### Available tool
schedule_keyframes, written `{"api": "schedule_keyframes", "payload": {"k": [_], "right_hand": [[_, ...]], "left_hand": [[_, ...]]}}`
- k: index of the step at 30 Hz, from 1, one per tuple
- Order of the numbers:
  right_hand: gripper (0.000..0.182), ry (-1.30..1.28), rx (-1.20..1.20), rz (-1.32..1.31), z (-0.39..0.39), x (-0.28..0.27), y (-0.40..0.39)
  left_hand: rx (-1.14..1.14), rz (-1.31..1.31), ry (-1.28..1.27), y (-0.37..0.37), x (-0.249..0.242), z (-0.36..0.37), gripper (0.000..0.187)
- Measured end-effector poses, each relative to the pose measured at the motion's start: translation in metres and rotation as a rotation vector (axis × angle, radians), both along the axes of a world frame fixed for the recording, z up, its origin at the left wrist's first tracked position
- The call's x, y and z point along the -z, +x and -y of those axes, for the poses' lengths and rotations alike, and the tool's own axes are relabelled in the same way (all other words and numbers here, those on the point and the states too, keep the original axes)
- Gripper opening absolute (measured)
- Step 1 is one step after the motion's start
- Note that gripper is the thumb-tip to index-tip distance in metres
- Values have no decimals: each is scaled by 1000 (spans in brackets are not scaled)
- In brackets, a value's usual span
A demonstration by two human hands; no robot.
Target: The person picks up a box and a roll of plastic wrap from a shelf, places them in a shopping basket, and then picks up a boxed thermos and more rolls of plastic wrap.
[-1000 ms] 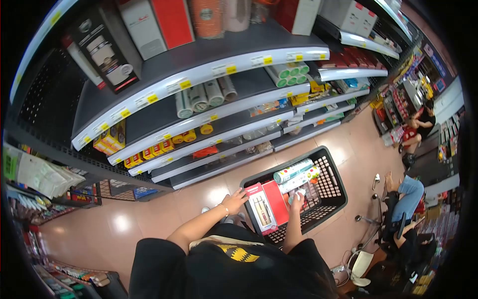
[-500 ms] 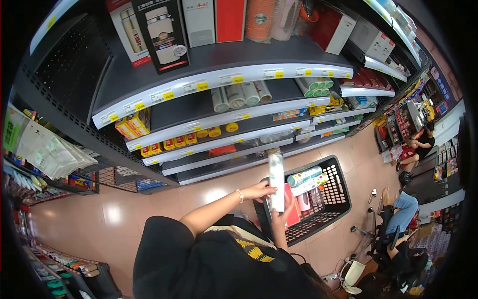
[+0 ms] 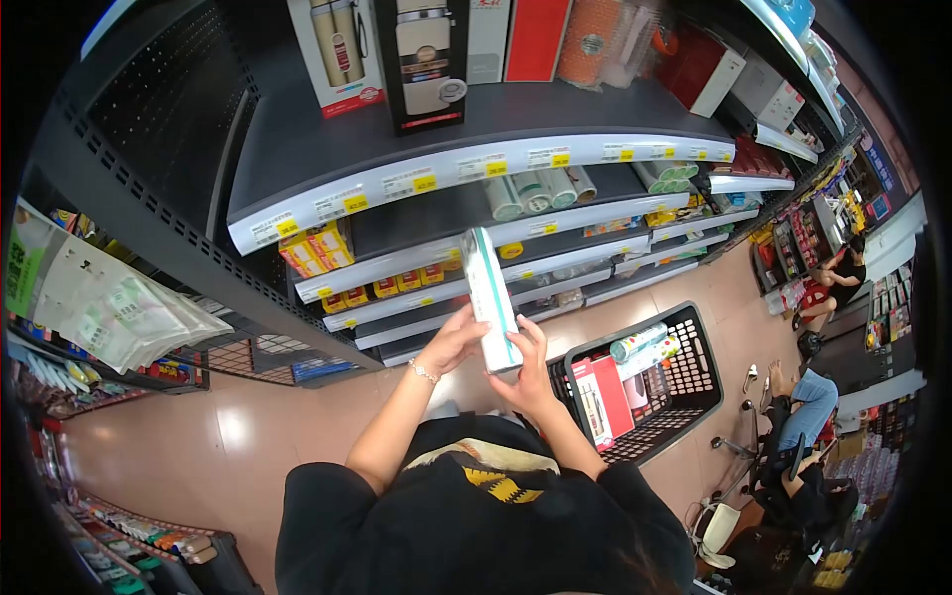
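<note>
Both hands hold a long, narrow white box (image 3: 488, 297) with a teal stripe, tilted upright in front of the lower shelves. My left hand (image 3: 452, 342) wraps its left side, the thumb lying across the front. My right hand (image 3: 528, 369) grips the right side near the lower end. To the right on the floor stands a black shopping basket (image 3: 710, 389). Inside it lie a red-and-white box (image 3: 615, 397) with a flask picture and a green-patterned cylinder (image 3: 640, 342).
Ahead are dark shelves (image 3: 555, 117) with boxed flasks (image 3: 426, 59) above and white-green cylinders (image 3: 535, 193) below. Yellow-red small boxes (image 3: 317, 248) sit at the shelf's left end. Plastic bags (image 3: 119, 307) hang at left. A seated person (image 3: 808, 407) is at right.
The white box has moved left and up, from over the basket to before the shelves, and its teal-striped side now shows. Both hands have moved with it. The view has shifted.
</note>
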State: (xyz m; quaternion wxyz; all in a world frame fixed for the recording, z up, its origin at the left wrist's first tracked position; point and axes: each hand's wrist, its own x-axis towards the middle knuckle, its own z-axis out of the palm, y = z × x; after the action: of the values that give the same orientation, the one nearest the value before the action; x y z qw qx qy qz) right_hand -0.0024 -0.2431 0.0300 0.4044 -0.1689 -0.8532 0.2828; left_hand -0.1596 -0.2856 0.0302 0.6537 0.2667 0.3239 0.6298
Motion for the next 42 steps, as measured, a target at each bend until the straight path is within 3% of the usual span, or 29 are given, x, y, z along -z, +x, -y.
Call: {"api": "schedule_keyframes", "payload": {"k": [8, 12, 15, 21, 23, 25, 27, 32, 35, 38, 42], "right_hand": [[68, -12, 20, -81, 3, -16, -59], [64, -22, 17, -22, -6, -26, -71], [63, -21, 37, -54, -16, -28, -79], [63, -59, 70, -87, -50, -19, -94], [63, -89, 54, -98, -63, -13, -104], [61, -49, 60, -96, -75, -20, -113], [61, -38, 76, -85, -90, -19, -121], [58, -194, -63, 40, -113, -23, -128], [61, -102, -102, 94, -125, -27, -124], [59, -212, -129, 136, -135, -23, -119], [58, -156, -84, 169, -144, -17, -118]], "left_hand": [[-114, 182, -18, -57, -10, -1, 39], [-107, 234, -5, -73, -11, -11, 41], [-97, 125, -20, -82, -13, -19, 43], [-280, -661, -283, -97, -47, -47, 66], [-190, -905, -228, -102, -53, -52, 84], [-161, -989, 24, -106, -50, -62, 90], [-156, -1044, 45, -105, -54, -65, 87], [-173, -1201, -213, -119, -52, -84, 79], [-190, -1211, -215, -124, -36, -97, 76], [-206, -1254, -179, -122, -26, -108, 75], [-205, -1257, -179, -118, -22, -120, 65]]}}
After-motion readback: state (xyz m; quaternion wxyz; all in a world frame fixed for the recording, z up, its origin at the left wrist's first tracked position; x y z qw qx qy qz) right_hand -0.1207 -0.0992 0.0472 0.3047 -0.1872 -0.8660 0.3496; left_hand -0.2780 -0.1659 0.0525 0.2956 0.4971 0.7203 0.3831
